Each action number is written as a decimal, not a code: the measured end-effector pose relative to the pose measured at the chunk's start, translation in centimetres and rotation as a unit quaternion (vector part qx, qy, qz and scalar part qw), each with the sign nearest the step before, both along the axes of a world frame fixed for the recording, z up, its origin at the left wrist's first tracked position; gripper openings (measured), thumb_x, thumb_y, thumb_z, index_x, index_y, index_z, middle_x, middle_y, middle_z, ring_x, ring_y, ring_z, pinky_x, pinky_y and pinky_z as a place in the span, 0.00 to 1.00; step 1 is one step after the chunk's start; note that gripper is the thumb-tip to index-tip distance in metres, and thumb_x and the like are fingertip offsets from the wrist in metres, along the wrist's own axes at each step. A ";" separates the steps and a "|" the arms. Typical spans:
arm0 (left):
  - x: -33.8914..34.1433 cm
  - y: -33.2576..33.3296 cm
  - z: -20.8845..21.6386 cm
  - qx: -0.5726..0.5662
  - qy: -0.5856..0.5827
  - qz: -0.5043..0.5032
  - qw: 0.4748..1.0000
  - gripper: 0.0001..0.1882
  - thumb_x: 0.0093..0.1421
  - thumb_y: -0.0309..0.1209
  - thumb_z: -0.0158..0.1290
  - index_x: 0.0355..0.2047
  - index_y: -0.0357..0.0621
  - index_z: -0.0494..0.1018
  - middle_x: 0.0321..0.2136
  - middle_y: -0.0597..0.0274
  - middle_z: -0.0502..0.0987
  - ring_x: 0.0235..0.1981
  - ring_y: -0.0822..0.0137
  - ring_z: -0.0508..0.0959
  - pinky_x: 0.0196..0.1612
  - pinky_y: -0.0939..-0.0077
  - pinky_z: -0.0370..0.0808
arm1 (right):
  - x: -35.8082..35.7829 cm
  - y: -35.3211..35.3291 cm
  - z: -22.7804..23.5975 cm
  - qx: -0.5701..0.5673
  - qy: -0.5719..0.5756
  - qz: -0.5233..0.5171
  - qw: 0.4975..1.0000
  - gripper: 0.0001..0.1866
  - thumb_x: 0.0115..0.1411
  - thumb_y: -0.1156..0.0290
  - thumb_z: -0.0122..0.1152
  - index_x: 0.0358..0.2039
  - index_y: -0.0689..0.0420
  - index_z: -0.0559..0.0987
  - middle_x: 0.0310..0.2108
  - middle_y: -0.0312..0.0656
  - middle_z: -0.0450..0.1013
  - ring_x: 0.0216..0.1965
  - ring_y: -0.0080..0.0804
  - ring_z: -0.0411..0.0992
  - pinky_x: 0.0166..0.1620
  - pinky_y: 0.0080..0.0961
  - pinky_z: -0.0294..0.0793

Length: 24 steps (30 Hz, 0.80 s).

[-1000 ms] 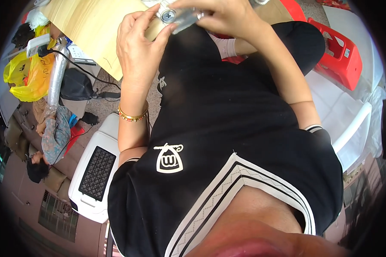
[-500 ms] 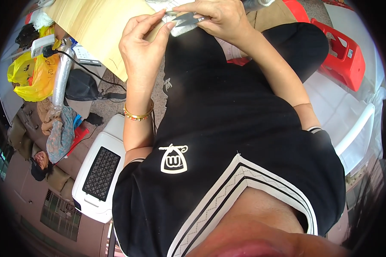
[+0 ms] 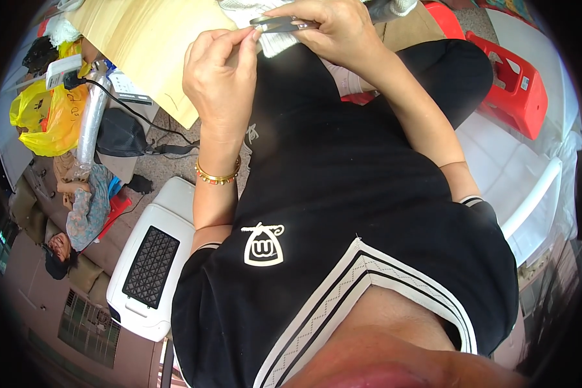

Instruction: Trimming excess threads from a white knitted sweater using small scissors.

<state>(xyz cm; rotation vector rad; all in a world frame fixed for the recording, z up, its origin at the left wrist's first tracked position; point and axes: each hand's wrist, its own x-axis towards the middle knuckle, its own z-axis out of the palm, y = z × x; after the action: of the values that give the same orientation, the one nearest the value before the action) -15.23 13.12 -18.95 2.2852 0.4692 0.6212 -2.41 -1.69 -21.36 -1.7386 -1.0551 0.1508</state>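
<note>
Left hand [image 3: 217, 79] pinches; contents unclear | right hand [image 3: 341, 32] grips dark snips [image 3: 284, 26]; tips towards nine o'clock, beside the pinch, probably for control | white knit cloth [image 3: 279, 44] beneath, twelve o'clock

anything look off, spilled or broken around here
I see nothing spilled or broken. At most, the black cord looks untidy, trailing loosely beside the wooden tabletop. The right hand holds a dark tool by white knit cloth; nothing odd there.
</note>
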 end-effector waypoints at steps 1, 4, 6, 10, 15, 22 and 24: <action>0.0 0.0 0.0 0.043 -0.011 -0.016 0.999 0.04 0.53 0.27 0.66 0.29 0.42 0.83 0.29 0.61 0.78 0.31 0.61 0.77 0.37 0.69 0.74 | -0.1 -0.1 0.8 -0.023 -0.006 -0.003 1.000 0.15 0.49 0.76 0.63 0.40 0.56 0.85 0.28 0.47 0.79 0.28 0.42 0.79 0.31 0.31 0.76; 0.4 0.1 0.2 0.142 -0.036 -0.051 0.988 0.05 0.52 0.26 0.65 0.30 0.44 0.81 0.30 0.62 0.77 0.32 0.60 0.76 0.37 0.69 0.73 | 0.3 -0.2 1.6 -0.066 -0.002 -0.001 0.998 0.14 0.51 0.76 0.63 0.40 0.56 0.85 0.28 0.48 0.80 0.29 0.42 0.79 0.31 0.31 0.76; 0.6 0.3 0.2 0.199 -0.048 -0.070 0.976 0.06 0.51 0.25 0.65 0.30 0.44 0.80 0.31 0.62 0.77 0.32 0.59 0.76 0.37 0.68 0.73 | 0.4 -0.1 2.1 -0.085 0.009 0.006 0.996 0.14 0.51 0.75 0.62 0.40 0.56 0.85 0.28 0.48 0.80 0.30 0.43 0.79 0.32 0.30 0.77; 1.1 0.8 0.1 0.224 -0.088 -0.102 0.965 0.07 0.52 0.23 0.64 0.31 0.43 0.79 0.34 0.62 0.78 0.34 0.59 0.76 0.39 0.67 0.74 | 0.1 0.0 3.5 -0.026 -0.043 -0.002 0.999 0.14 0.54 0.75 0.62 0.41 0.56 0.85 0.29 0.48 0.80 0.30 0.40 0.80 0.34 0.28 0.77; 1.3 0.6 -0.7 0.159 -0.083 -0.136 0.974 0.08 0.53 0.22 0.63 0.34 0.42 0.77 0.37 0.60 0.79 0.36 0.57 0.79 0.41 0.67 0.76 | 0.5 -0.4 2.9 -0.056 0.096 0.005 0.994 0.16 0.56 0.74 0.64 0.46 0.59 0.83 0.32 0.48 0.80 0.30 0.36 0.79 0.35 0.28 0.76; 1.5 0.8 0.4 0.062 -0.067 -0.137 0.986 0.07 0.57 0.19 0.60 0.35 0.36 0.76 0.38 0.55 0.80 0.36 0.60 0.82 0.39 0.72 0.81 | 0.3 -2.5 4.9 0.015 0.071 0.030 0.997 0.20 0.58 0.71 0.69 0.50 0.64 0.78 0.39 0.50 0.77 0.38 0.38 0.77 0.41 0.29 0.75; 1.7 1.0 0.8 0.059 -0.062 -0.139 0.987 0.06 0.57 0.20 0.61 0.35 0.36 0.76 0.38 0.55 0.80 0.36 0.61 0.82 0.40 0.72 0.81 | 0.4 -3.0 5.0 -0.048 0.051 0.041 0.997 0.17 0.59 0.72 0.67 0.48 0.64 0.79 0.37 0.50 0.75 0.36 0.43 0.76 0.40 0.31 0.75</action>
<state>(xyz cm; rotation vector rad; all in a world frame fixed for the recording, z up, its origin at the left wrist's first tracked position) -13.54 14.17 -18.18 2.3499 0.0518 0.6587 -1.97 -4.66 -16.32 -1.7549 -1.0592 0.3446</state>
